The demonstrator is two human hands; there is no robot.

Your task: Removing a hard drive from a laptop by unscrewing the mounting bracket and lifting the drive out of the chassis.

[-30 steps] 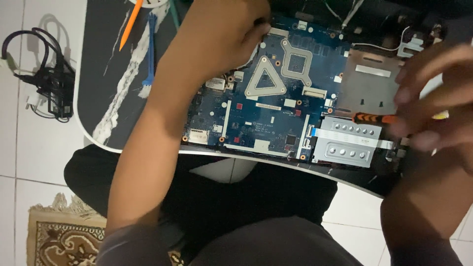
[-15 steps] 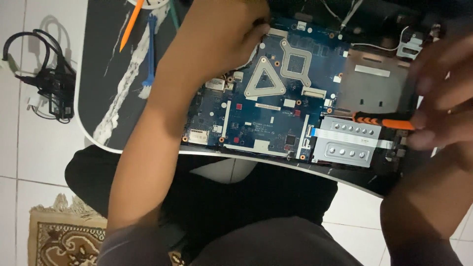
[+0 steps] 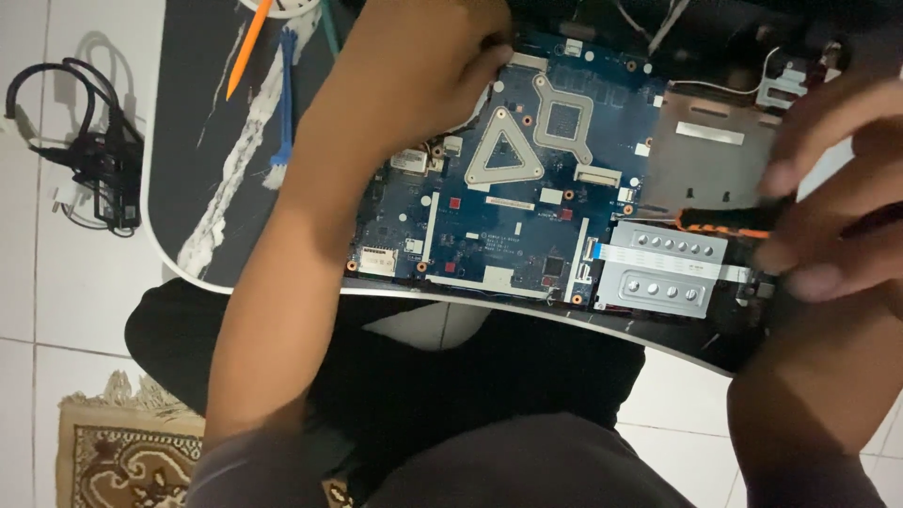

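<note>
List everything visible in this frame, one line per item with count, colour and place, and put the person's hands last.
circuit board: one, blue, centre of the opened laptop
metal bracket: one, silver, right of the board
screwdriver: one, black and orange, above the bracket, in the right hand
table: one, black with a white streak, under the laptop
orange tool: one, top left of the table
blue tool: one, beside the orange tool
cables: one bundle, black, on the white floor at left
rug: one, brown patterned, bottom left
left hand: on the board's top left edge
right hand: gripping the screwdriver
</note>
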